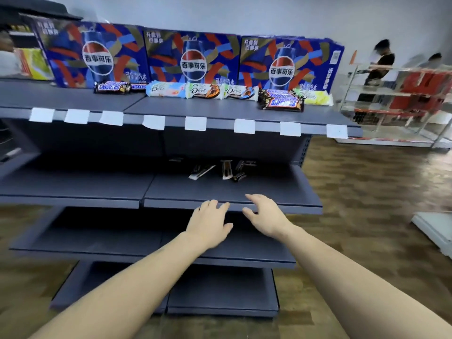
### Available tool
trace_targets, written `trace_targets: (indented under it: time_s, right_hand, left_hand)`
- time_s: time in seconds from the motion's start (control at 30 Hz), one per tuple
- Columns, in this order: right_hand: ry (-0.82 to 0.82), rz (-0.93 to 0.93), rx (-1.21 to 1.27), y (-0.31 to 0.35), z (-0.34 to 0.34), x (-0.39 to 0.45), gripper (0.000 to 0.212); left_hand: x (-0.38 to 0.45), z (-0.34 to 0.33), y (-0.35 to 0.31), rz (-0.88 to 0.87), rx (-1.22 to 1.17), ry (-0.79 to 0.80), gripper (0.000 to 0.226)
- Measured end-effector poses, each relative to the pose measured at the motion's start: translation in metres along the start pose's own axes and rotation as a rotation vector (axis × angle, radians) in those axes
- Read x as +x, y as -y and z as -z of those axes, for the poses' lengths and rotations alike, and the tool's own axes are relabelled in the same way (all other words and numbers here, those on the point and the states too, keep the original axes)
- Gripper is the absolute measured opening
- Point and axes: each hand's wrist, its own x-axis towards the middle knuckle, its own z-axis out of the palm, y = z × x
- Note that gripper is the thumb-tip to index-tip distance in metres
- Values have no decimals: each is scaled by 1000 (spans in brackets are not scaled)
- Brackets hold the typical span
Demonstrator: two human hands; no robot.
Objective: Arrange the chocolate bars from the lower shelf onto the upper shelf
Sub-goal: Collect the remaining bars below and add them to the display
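Several chocolate bars (pixel 221 170) lie loosely at the back of the lower shelf (pixel 269 192), in shadow. On the upper shelf (pixel 171 107) stand a row of bars: Snickers bars (pixel 112 87) at the left, three Dove bars (pixel 205 91) in the middle, a stack of Snickers (pixel 281 100) and a yellow Dove bar (pixel 315 97) at the right. My left hand (pixel 210 222) and my right hand (pixel 265 214) hover side by side at the lower shelf's front edge, fingers relaxed and holding nothing.
Three blue Pepsi cartons (pixel 193 58) stand behind the bars on the upper shelf. White price tags (pixel 195 123) line its front edge. Two more dark shelves (pixel 122 243) sit below. People (pixel 381 62) stand by a wire rack (pixel 403 104) at the right.
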Motion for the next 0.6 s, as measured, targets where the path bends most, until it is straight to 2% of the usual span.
trace_targets:
  time_s: [0.4, 0.6]
  right_hand:
    - [60, -112, -6, -20, -77, 143, 60]
    - [-80, -139, -234, -41, -119, 215, 65]
  left_hand:
    - [108, -61, 87, 55, -104, 1, 56]
    - [173, -103, 147, 144, -136, -5, 60]
